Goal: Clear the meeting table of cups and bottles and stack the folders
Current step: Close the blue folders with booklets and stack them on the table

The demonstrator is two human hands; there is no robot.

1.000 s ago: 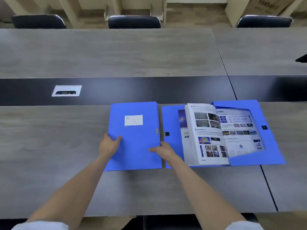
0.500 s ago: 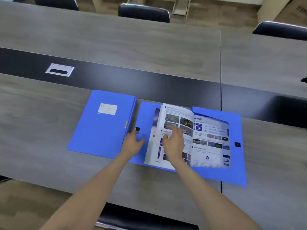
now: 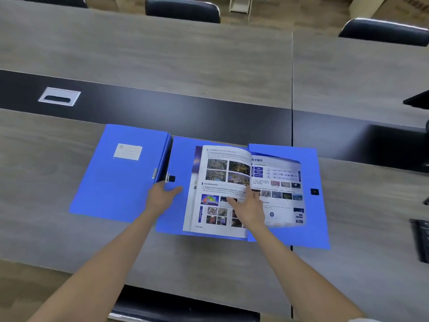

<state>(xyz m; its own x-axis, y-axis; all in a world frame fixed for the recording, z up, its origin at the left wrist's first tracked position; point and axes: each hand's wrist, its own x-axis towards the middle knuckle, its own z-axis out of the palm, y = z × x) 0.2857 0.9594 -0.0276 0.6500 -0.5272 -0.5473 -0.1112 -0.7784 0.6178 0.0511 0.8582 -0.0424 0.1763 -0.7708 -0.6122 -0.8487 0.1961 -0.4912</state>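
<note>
Our left hand point(image 3: 162, 197) lies flat, fingers spread, on the open folder point(image 3: 311, 205) to pin it to the surface point(image 3: 46, 182). Our right hand point(image 3: 249, 205), fingers loosely open, presses the booklet point(image 3: 218, 182) inside, likely to close it. The closed folder point(image 3: 120, 177) touches alongside.

Matt wood-grain table point(image 3: 162, 56); smooth blue plastic folders point(image 3: 116, 182); glossy paper brochure point(image 3: 222, 182).

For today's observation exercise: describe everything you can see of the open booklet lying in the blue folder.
The booklet is a glossy, softcover brochure, open to white pages with small colour photos, blue panels and text too small to read. It lies inside the open blue folder on the table, its pages arched upward. The right hand rests on its middle pages; the left hand lies beside it.
</note>
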